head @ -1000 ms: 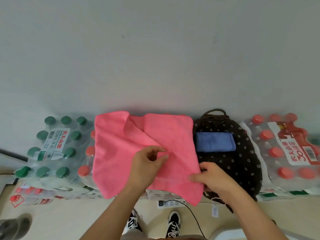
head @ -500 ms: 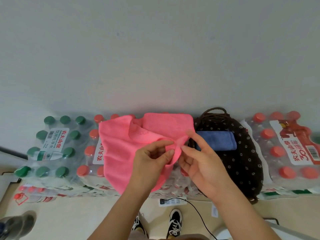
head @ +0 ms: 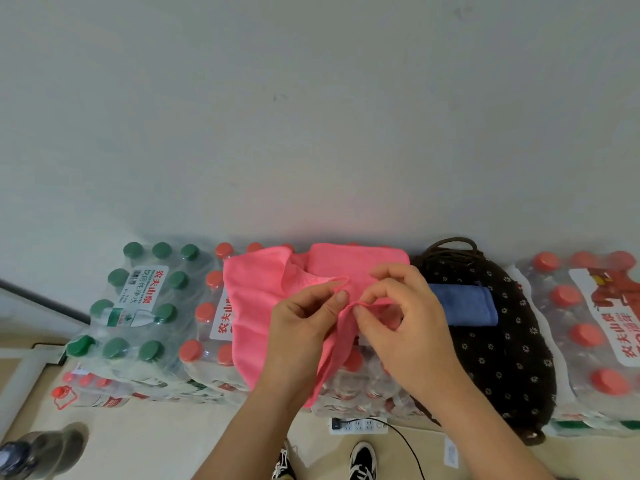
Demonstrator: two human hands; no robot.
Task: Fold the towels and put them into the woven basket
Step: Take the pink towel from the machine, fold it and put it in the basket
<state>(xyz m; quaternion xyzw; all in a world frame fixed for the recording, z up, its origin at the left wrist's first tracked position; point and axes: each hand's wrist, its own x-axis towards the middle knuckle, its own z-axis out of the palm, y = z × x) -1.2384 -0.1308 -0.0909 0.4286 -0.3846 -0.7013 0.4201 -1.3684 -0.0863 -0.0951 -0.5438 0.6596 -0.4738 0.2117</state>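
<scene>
Since half a second ago my right grip (head: 405, 317) has curled its straight fingers in, and now pinches the hem of the pink towel (head: 256, 299); my left grip (head: 304, 327) pinches the same hem just beside it, thumb against forefinger, so I can draw the edge taut and find a corner; the towel lies bunched on the packs of bottled water (head: 145, 306), its near part hanging from my pinches; the woven basket (head: 512, 358) stands just to the right, a folded blue towel (head: 464, 304) already inside; this fold, I judge, is barely begun.
</scene>
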